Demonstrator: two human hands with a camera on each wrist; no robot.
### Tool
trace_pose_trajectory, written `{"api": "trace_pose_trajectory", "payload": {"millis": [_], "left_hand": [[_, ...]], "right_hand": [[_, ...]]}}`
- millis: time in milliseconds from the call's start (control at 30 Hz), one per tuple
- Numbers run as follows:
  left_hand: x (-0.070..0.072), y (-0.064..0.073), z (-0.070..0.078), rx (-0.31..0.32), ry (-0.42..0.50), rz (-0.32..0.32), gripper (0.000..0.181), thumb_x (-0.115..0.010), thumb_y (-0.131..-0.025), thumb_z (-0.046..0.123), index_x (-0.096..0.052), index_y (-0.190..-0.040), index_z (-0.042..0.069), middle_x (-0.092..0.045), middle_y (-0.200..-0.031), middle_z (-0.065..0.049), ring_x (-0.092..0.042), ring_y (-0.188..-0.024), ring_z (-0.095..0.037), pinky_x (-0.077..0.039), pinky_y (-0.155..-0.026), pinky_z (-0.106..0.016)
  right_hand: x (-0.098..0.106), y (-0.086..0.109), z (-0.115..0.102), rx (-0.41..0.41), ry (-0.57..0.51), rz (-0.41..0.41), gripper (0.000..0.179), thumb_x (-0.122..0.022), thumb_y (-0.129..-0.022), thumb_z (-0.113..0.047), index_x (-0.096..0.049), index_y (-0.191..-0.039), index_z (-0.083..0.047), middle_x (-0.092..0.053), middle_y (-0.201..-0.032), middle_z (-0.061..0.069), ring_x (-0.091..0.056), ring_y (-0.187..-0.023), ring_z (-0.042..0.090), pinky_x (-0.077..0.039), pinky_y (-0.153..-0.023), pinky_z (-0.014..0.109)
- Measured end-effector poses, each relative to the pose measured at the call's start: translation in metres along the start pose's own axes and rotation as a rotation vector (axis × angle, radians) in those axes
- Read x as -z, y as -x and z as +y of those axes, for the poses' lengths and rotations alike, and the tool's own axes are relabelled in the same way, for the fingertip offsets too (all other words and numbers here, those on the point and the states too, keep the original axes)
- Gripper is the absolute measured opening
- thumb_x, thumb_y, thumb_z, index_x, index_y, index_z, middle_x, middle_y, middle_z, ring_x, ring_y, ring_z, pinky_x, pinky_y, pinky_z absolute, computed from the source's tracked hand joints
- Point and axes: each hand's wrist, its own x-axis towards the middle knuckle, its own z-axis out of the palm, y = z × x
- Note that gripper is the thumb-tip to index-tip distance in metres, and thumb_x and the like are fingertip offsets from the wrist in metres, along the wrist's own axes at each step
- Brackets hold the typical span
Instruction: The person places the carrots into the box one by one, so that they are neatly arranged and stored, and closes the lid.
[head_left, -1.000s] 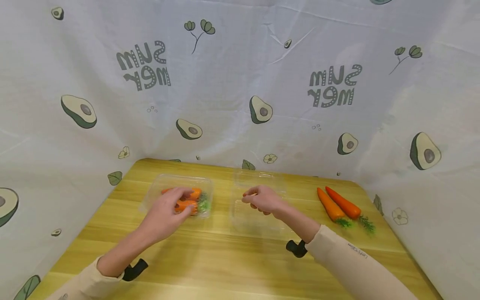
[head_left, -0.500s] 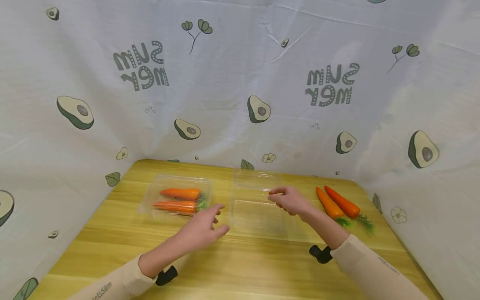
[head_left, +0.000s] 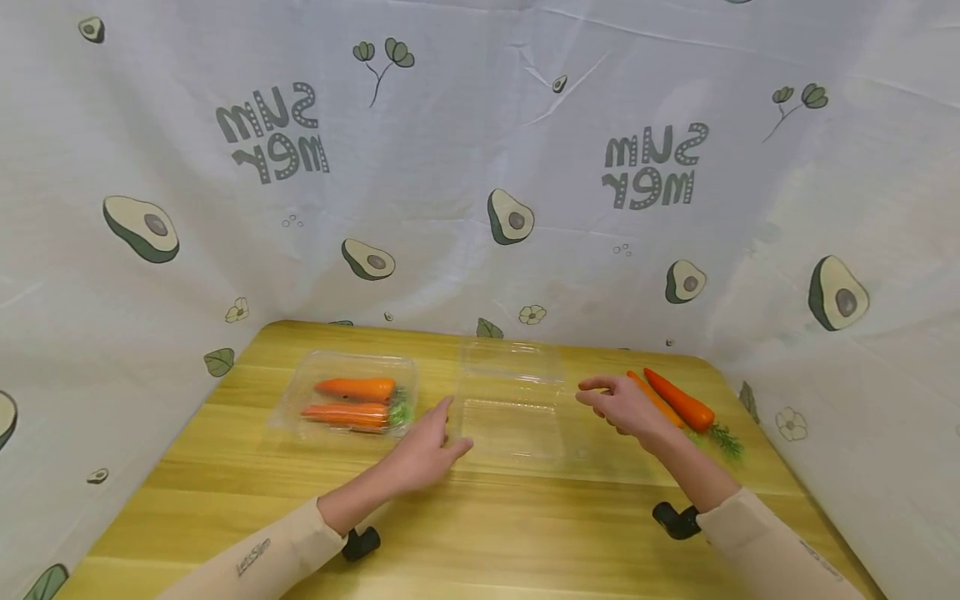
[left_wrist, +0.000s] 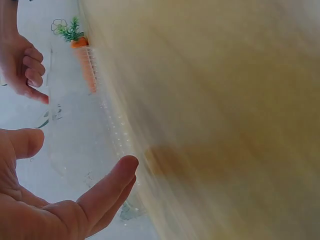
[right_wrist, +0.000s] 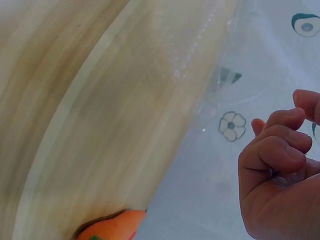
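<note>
My left hand (head_left: 423, 450) is at the near left corner of a clear plastic clamshell box (head_left: 555, 433), whose lid is folded back. Its fingers point forward, thumb apart; the left wrist view shows nothing in the hand (left_wrist: 65, 205). To the right of that box, my right hand (head_left: 626, 406) hovers beside two carrots with leafy tops. The right-hand carrot (head_left: 678, 402) shows well; the other carrot (head_left: 651, 395) is partly hidden by the hand and wrist. In the right wrist view the right hand (right_wrist: 280, 165) has loosely curled fingers and holds nothing.
A second clear clamshell (head_left: 300, 379) stands at the left, lid down, with an upper carrot (head_left: 356, 388) and a lower carrot (head_left: 345, 415) inside. Everything rests on a wooden table (head_left: 480, 533). A printed white curtain (head_left: 435, 192) encloses its back and sides.
The left hand has moved from over the carrot-filled clamshell to the right, toward the other box. The right hand has moved right, from over that box to beside the loose carrots.
</note>
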Motion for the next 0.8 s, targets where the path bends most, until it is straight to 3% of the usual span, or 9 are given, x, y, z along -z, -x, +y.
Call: {"api": "trace_pose_trajectory", "payload": {"millis": [233,433,500,567,633,700,800], "left_hand": [[-0.001,-0.008,-0.002,0.001,0.001,-0.014,0.078,-0.059,-0.102,0.036,-0.018,-0.161,0.004,-0.041,-0.154,-0.025,-0.046,-0.138,-0.039,-0.042,-0.108,-0.057],[-0.002,-0.009,-0.002,0.002,-0.016,-0.027,0.079,-0.059,-0.102,0.036,-0.018,-0.161,0.004,-0.046,-0.15,-0.025,-0.052,-0.133,-0.039,-0.046,-0.104,-0.056],[-0.001,-0.008,-0.002,0.0,-0.013,-0.029,0.079,-0.059,-0.102,0.036,-0.018,-0.161,0.003,-0.046,-0.149,-0.026,-0.053,-0.131,-0.039,-0.047,-0.103,-0.056],[-0.002,-0.009,-0.001,-0.005,-0.013,-0.03,0.079,-0.06,-0.102,0.036,-0.018,-0.161,0.003,-0.047,-0.149,-0.026,-0.054,-0.13,-0.039,-0.047,-0.102,-0.056],[-0.002,-0.009,-0.001,-0.009,-0.015,-0.032,0.079,-0.06,-0.102,0.036,-0.018,-0.161,0.003,-0.047,-0.148,-0.027,-0.055,-0.129,-0.039,-0.048,-0.102,-0.056],[-0.002,-0.009,-0.003,-0.016,-0.025,-0.031,0.079,-0.06,-0.102,0.036,-0.018,-0.161,0.002,-0.048,-0.148,-0.027,-0.055,-0.128,-0.039,-0.048,-0.101,-0.056],[-0.002,-0.009,-0.003,-0.015,-0.036,-0.032,0.079,-0.06,-0.102,0.036,-0.019,-0.161,0.003,-0.049,-0.147,-0.026,-0.055,-0.128,-0.038,-0.049,-0.101,-0.055]], "right_hand": [[0.011,0.006,0.016,-0.001,0.012,0.045,0.052,-0.06,-0.102,-0.031,-0.053,-0.141,0.003,-0.044,-0.064,-0.002,-0.022,-0.046,0.009,-0.026,-0.045,0.024],[0.022,0.009,0.03,-0.026,0.033,0.097,0.056,-0.061,-0.101,-0.034,-0.052,-0.142,0.002,-0.04,-0.061,-0.002,-0.024,-0.044,0.01,-0.03,-0.044,0.025],[0.026,0.008,0.036,-0.031,0.055,0.124,0.059,-0.062,-0.1,-0.037,-0.052,-0.143,0.002,-0.055,-0.072,0.007,-0.032,-0.047,0.012,-0.033,-0.046,0.027],[0.031,0.008,0.043,-0.036,0.092,0.149,0.063,-0.062,-0.1,-0.041,-0.051,-0.144,0.003,-0.064,-0.098,0.022,-0.048,-0.059,0.018,-0.041,-0.053,0.03],[0.036,0.009,0.05,-0.05,0.119,0.163,0.067,-0.062,-0.099,-0.044,-0.048,-0.146,0.003,-0.056,-0.128,0.032,-0.058,-0.083,0.029,-0.047,-0.067,0.036],[0.04,0.009,0.055,-0.073,0.118,0.163,0.072,-0.061,-0.099,-0.046,-0.045,-0.148,0.003,-0.04,-0.148,0.036,-0.054,-0.114,0.042,-0.05,-0.087,0.047],[0.046,0.009,0.065,-0.099,0.101,0.172,0.074,-0.06,-0.099,-0.046,-0.041,-0.151,0.003,-0.028,-0.155,0.037,-0.037,-0.135,0.052,-0.039,-0.106,0.061]]}}
